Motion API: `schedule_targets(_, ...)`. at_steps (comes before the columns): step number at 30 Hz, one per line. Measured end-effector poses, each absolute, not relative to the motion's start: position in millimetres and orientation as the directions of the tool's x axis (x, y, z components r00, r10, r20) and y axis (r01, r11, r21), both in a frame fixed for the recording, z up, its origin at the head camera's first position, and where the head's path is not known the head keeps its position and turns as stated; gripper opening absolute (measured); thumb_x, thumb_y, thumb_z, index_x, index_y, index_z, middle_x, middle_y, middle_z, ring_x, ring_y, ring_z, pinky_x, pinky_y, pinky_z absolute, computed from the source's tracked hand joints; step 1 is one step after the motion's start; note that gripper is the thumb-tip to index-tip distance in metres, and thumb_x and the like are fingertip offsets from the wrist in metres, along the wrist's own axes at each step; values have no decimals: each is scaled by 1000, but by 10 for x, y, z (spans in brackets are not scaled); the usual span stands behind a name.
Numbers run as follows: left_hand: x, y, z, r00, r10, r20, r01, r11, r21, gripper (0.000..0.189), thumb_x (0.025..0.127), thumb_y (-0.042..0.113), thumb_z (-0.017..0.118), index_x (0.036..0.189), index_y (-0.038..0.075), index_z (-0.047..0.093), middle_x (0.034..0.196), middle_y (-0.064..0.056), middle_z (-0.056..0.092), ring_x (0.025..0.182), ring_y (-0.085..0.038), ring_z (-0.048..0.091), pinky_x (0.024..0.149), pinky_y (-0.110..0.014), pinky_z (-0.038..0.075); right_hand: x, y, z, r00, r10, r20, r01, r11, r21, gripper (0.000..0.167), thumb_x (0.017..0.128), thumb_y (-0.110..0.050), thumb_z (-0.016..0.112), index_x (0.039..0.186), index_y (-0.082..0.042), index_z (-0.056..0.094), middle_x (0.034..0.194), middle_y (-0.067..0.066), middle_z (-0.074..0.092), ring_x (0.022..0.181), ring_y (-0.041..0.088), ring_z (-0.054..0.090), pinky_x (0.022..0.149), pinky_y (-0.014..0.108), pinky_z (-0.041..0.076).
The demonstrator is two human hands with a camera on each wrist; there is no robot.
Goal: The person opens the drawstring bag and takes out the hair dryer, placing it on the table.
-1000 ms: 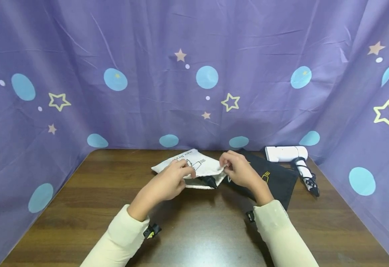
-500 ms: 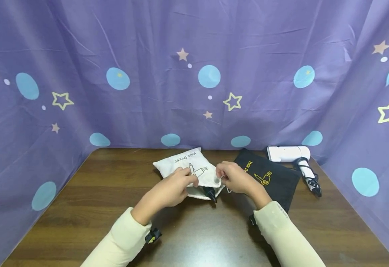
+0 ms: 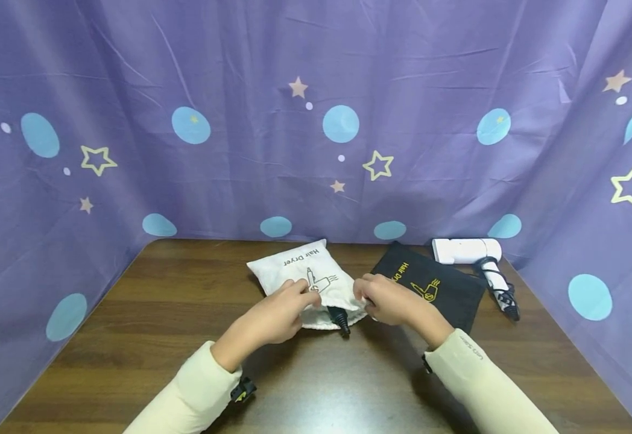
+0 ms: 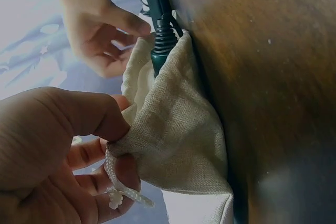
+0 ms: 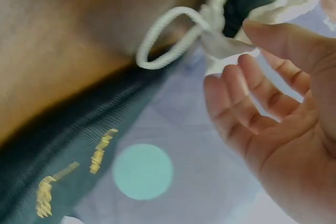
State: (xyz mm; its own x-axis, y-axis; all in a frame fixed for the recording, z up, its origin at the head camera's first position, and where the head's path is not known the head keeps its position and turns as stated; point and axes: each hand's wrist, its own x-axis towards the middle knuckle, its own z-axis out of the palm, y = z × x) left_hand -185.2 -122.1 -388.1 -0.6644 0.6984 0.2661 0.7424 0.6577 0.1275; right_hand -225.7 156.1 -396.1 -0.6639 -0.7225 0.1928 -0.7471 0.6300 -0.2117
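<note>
A white drawstring bag (image 3: 280, 270) printed "Hair Dryer" lies on the table with its mouth towards me. From the mouth pokes a dark handle end with a black ribbed cord sleeve (image 3: 340, 320); whatever it belongs to is hidden inside. My left hand (image 3: 277, 310) pinches the left part of the rim between thumb and fingers, and a knotted white cord (image 4: 116, 177) hangs by those fingers in the left wrist view. At the right corner of the mouth my right hand (image 3: 394, 300) pinches the cloth edge; a white cord loop (image 5: 181, 10) sticks out beside it.
A black bag (image 3: 451, 301) with yellow hair-dryer print lies flat just right of the white one, partly under my right hand. Behind it, at the table's back right, rests a white hair dryer (image 3: 465, 250) with its cord wound round the handle. A purple curtain (image 3: 240, 181) surrounds the table.
The white bag's mouth has come lower and nearer to me, and its upper side lies flatter with the print in sight. Both hands have moved slightly towards me, still gripping the rim.
</note>
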Motion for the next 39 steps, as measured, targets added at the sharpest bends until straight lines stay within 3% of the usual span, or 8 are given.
schedule_targets(6, -1843, -1229, -3870, -667, 697, 263, 740, 659, 132, 43, 74, -7, 74, 111, 15, 67, 100, 0, 53, 86, -20, 49, 76, -32, 47, -2020, 1482, -3843, -637, -746, 192, -770, 623, -135, 23, 86, -9, 78, 104, -10, 62, 94, 2, 60, 83, 15, 54, 73, 33, 49)
schedule_targets(12, -1854, -1237, -3879, -672, 695, 256, 737, 662, 140, 44, 75, -8, 72, 112, 15, 67, 100, 1, 53, 87, -20, 50, 75, -32, 48, -1851, 1353, -3848, -577, -800, 166, -817, 565, -115, 14, 93, -17, 74, 103, -12, 65, 94, 1, 61, 83, 11, 55, 74, 32, 50)
schedule_targets(15, -1865, -1244, -3888, -677, 693, 249, 733, 665, 141, 44, 76, -8, 71, 113, 15, 67, 100, 1, 53, 87, -20, 50, 75, -32, 47, -1822, 1301, -3898, -572, -811, 121, -819, 559, -131, 19, 94, -20, 73, 110, -12, 65, 97, 0, 62, 84, 9, 54, 76, 31, 50)
schedule_targets(24, -1889, -1251, -3898, -671, 691, 269, 738, 657, 154, 43, 76, -9, 67, 114, 12, 66, 98, 0, 52, 86, -20, 50, 75, -33, 47, -1867, 1169, -4005, -661, -723, 202, -745, 664, -60, 39, 92, -23, 75, 127, -11, 61, 104, 3, 63, 87, 18, 59, 75, 36, 51)
schedule_targets(29, -1892, -1256, -3917, -673, 679, 295, 735, 659, 161, 45, 75, -10, 66, 115, 11, 65, 99, 0, 53, 85, -20, 50, 75, -34, 46, -1930, 1054, -4062, -701, -681, 212, -706, 704, -77, 33, 92, -22, 75, 120, -12, 60, 110, 10, 64, 89, 26, 63, 75, 42, 53)
schedule_targets(34, -1905, -1247, -3950, -670, 660, 340, 731, 665, 152, 46, 73, -9, 68, 114, 11, 65, 98, -2, 56, 84, -21, 52, 77, -35, 46, -2001, 954, -4118, -726, -643, 242, -679, 727, -105, 29, 90, -21, 79, 108, -12, 57, 100, 10, 63, 80, 25, 62, 67, 39, 52)
schedule_targets(39, -1913, -1236, -3962, -693, 619, 369, 703, 694, 156, 44, 71, -7, 69, 110, 10, 66, 97, -2, 57, 82, -21, 53, 75, -36, 47, -2031, 853, -4156, -761, -597, 254, -638, 759, -129, 35, 88, -25, 80, 99, -11, 51, 87, 11, 61, 82, 32, 66, 63, 44, 51)
